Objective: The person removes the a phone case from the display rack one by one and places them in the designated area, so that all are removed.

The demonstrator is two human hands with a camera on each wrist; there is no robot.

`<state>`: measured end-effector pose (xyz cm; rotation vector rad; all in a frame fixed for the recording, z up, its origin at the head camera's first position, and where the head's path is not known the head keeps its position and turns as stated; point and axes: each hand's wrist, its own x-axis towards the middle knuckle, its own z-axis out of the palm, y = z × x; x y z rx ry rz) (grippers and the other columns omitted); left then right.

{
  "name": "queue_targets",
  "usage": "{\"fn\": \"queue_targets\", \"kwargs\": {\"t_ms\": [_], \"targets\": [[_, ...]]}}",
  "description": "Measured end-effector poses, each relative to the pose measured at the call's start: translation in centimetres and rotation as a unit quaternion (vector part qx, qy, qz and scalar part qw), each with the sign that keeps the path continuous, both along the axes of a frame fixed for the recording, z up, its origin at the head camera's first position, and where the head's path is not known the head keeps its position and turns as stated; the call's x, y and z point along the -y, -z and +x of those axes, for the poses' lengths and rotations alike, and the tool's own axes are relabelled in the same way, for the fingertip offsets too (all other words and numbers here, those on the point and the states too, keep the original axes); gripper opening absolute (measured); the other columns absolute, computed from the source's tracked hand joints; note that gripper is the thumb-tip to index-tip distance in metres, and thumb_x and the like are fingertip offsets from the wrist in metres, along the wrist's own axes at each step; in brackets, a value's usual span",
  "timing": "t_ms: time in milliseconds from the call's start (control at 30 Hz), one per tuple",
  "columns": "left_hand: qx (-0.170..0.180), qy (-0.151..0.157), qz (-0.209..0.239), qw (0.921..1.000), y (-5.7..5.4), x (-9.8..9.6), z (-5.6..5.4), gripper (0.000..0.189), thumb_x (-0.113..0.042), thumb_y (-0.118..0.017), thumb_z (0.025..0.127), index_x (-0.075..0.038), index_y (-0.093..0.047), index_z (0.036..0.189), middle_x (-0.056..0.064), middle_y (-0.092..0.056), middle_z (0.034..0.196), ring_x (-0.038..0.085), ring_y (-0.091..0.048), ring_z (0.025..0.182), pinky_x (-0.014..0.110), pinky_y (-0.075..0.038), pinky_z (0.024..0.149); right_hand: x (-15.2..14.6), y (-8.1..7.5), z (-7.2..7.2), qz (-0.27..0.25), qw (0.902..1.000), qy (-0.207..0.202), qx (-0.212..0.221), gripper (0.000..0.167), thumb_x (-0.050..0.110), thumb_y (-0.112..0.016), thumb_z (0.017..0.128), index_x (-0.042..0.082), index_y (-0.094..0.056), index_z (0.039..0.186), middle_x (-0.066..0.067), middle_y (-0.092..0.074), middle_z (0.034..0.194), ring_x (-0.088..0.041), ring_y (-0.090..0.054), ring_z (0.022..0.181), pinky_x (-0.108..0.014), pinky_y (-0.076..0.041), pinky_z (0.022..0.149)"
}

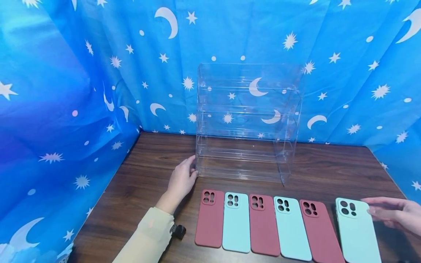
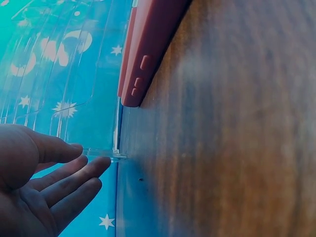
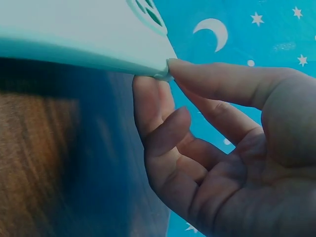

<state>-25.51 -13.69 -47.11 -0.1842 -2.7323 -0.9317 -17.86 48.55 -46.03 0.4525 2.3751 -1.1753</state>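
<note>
A clear plastic tiered rack (image 1: 243, 179) stands at the table's middle. My left hand (image 1: 181, 179) is at its lower left corner, fingers fairly straight; in the left wrist view, the hand (image 2: 54, 182) has its fingertips against or very near the rack's edge. My right hand (image 1: 396, 213) pinches the upper right corner of the rightmost mint phone case (image 1: 358, 233) between thumb and fingers. In the right wrist view that mint case (image 3: 89, 39) is raised at this corner, a shadow below it. Its lower end runs out of the head view.
Left of the held case, dark red phone cases (image 1: 210, 223) alternate with mint ones (image 1: 236, 226) in a row, camera cutouts at the far end. They lie on a dark wooden table (image 1: 148, 153). Blue curtains (image 1: 131, 73) with moons and stars hang behind and at the sides.
</note>
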Motion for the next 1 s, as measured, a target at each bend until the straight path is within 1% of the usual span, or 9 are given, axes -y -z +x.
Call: {"fn": "queue_targets", "kwargs": {"t_ms": [67,167,300,367,467,533,700,900,1000], "targets": [[0.001,-0.001,0.002,1.0,-0.1,0.0,0.0,0.059,-0.005,-0.075,0.092,-0.009,-0.056,0.147,0.012,-0.071,0.129,0.024,-0.074,0.1,0.045,-0.061,0.092,0.2,0.0,0.1,0.004,1.0,-0.005,-0.004,0.066,0.042,-0.07,0.098,-0.007,-0.056,0.141,0.0,-0.078,0.107,-0.017,-0.076,0.092,-0.034,-0.056,0.07],[0.001,-0.003,0.002,1.0,-0.2,0.0,0.1,0.059,-0.005,-0.075,0.091,-0.009,-0.056,0.147,0.012,-0.07,0.13,0.023,-0.075,0.099,0.045,-0.061,0.092,0.7,-0.4,0.1,0.016,0.9997,-0.018,-0.009,0.068,0.044,-0.068,0.099,-0.007,-0.055,0.142,-0.006,-0.078,0.11,-0.018,-0.076,0.092,-0.035,-0.059,0.073],[-0.001,-0.003,0.0,1.0,-0.3,0.1,0.1,0.059,-0.005,-0.075,0.092,-0.009,-0.056,0.147,0.012,-0.07,0.131,0.023,-0.075,0.099,0.045,-0.061,0.091,1.4,-0.8,0.2,0.039,0.9982,-0.044,-0.01,0.072,0.047,-0.066,0.1,-0.008,-0.052,0.144,-0.026,-0.071,0.123,-0.027,-0.075,0.099,-0.045,-0.062,0.08],[-0.001,-0.003,0.0,1.0,-0.3,0.1,0.1,0.058,-0.005,-0.075,0.092,-0.009,-0.056,0.147,0.013,-0.07,0.131,0.023,-0.075,0.099,0.045,-0.061,0.09,1.6,-0.7,0.3,0.046,0.9976,-0.051,-0.012,0.073,0.047,-0.065,0.1,-0.008,-0.05,0.145,-0.031,-0.066,0.129,-0.028,-0.074,0.1,-0.049,-0.062,0.083],[0.0,-0.003,0.002,1.0,-0.3,0.0,0.1,0.058,-0.004,-0.075,0.092,-0.009,-0.057,0.146,0.012,-0.07,0.132,0.024,-0.075,0.098,0.045,-0.061,0.089,1.6,-0.4,0.5,0.054,0.9968,-0.057,-0.017,0.074,0.049,-0.064,0.1,-0.008,-0.049,0.146,-0.03,-0.066,0.13,-0.023,-0.073,0.1,-0.047,-0.062,0.084],[-0.001,-0.001,0.001,1.0,-0.2,-0.1,0.1,0.058,-0.004,-0.075,0.092,-0.008,-0.056,0.146,0.013,-0.07,0.132,0.024,-0.075,0.098,0.045,-0.061,0.089,1.5,-0.1,0.7,0.058,0.9969,-0.051,-0.015,0.076,0.051,-0.064,0.1,-0.007,-0.05,0.146,-0.024,-0.07,0.125,-0.018,-0.071,0.097,-0.043,-0.062,0.081],[0.002,0.004,0.0,1.0,0.1,-0.2,0.1,0.058,-0.005,-0.074,0.092,-0.009,-0.055,0.147,0.013,-0.069,0.134,0.023,-0.074,0.099,0.045,-0.061,0.09,1.1,0.5,0.8,0.054,0.9976,-0.041,-0.013,0.078,0.054,-0.065,0.098,-0.005,-0.051,0.147,-0.022,-0.07,0.127,-0.012,-0.069,0.094,-0.039,-0.063,0.079],[-0.007,0.002,0.004,1.0,0.2,-0.2,0.2,0.059,-0.004,-0.075,0.092,-0.01,-0.056,0.147,0.014,-0.069,0.133,0.024,-0.075,0.098,0.045,-0.061,0.089,1.3,0.5,0.8,0.056,0.9967,-0.053,-0.024,0.073,0.053,-0.065,0.098,-0.003,-0.055,0.145,-0.022,-0.07,0.128,-0.01,-0.069,0.096,-0.036,-0.063,0.078],[-0.01,0.002,0.005,0.9999,0.1,-0.2,0.2,0.059,-0.004,-0.075,0.091,-0.009,-0.056,0.147,0.014,-0.069,0.133,0.024,-0.075,0.097,0.046,-0.061,0.089,1.6,0.3,0.8,0.054,0.9968,-0.053,-0.028,0.07,0.051,-0.066,0.099,-0.003,-0.058,0.143,-0.022,-0.07,0.127,-0.014,-0.071,0.098,-0.04,-0.063,0.081]]}}
